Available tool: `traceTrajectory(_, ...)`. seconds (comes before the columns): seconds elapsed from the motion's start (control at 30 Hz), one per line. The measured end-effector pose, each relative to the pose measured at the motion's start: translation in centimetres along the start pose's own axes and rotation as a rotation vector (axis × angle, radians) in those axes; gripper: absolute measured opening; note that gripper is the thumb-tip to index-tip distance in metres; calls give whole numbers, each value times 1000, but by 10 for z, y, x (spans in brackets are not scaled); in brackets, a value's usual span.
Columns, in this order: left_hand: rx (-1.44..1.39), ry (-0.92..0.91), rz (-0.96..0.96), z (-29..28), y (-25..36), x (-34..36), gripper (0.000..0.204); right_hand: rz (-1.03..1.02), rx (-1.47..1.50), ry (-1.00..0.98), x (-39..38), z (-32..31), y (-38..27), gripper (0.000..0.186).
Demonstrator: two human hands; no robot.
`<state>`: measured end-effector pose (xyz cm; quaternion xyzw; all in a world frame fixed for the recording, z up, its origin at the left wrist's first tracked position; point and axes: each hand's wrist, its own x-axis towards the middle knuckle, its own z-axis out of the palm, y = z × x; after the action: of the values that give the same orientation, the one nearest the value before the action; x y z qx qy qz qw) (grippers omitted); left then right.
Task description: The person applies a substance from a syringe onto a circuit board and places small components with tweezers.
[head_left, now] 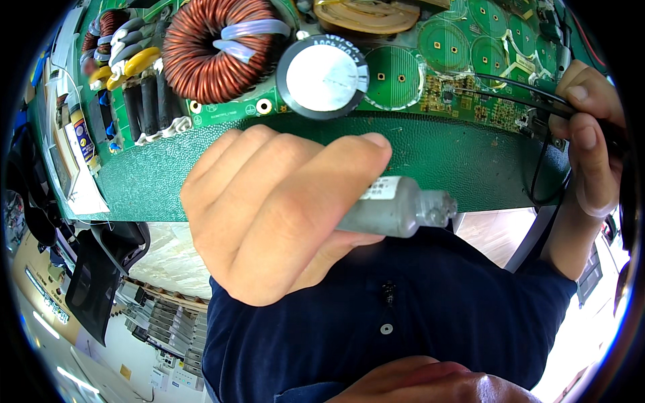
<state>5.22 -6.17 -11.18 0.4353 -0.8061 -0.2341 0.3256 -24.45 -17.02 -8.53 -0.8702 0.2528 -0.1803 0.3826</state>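
Observation:
My left hand (269,208), in the middle of the view, is wrapped round a small translucent grey bottle (396,208) with a white label. The bottle lies nearly level, its clear narrow end pointing right. This hand is in front of the bench's near edge, below a green circuit board (222,115). At the right, my right hand (594,124) pinches a pair of black tweezers (537,101). The two thin prongs are apart and reach left over the board's small gold-coloured components (447,94). Whether the tips touch the board I cannot tell.
The board carries a large copper-wound coil (195,57), a round capacitor (322,77) with a silvery top and yellow parts (142,62). A green textured mat (154,178) covers the bench. A black cable (537,178) hangs near my right wrist. A black chair (97,282) stands at the lower left.

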Motion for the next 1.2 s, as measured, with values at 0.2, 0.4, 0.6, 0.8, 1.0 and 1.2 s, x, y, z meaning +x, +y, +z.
traceTrajectory(0.2, -7, 16, 19, 1, -2, -1, 35, 2, 5, 14, -1, 0, 1, 29)
traceTrajectory(0.4, 2, -15, 16, -2, -1, 0, 35, 5, 17, 24, 0, 1, 0, 29)
traceTrajectory(0.6, -9, 7, 28, 1, -2, 0, 36, 13, 16, 37, 0, 4, 0, 29)
traceTrajectory(0.8, -16, -15, 13, -2, -1, 0, 36, -12, -18, 17, 3, 3, -2, 29)
traceTrajectory(1.0, -18, -6, 12, -1, -1, -1, 35, -13, -8, 2, 5, 2, -3, 27)
traceTrajectory(1.2, -20, -23, 8, -2, -1, -1, 36, 0, -16, 8, 3, 1, -2, 27)
